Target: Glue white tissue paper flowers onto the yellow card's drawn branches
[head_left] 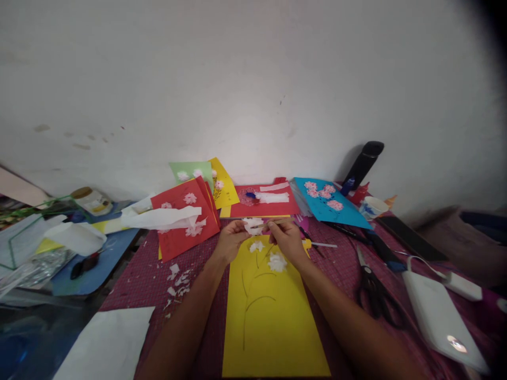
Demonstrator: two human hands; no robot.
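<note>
My left hand pinches a white tissue-paper flower above the far edge of a yellow sheet. Closed round a thin light-brown stick, my right hand brings its left end against the flower; what kind of stick it is I cannot make out. Drawn on the yellow sheet is a dark branching stem. Two white paper flowers lie on the sheet near its far end, a smaller one and a larger one beside my right wrist.
Red cards with flowers lie left, a blue card right. Black scissors, a white power bank and a paper cup stand or lie at right. Paper scraps and a white sheet are left.
</note>
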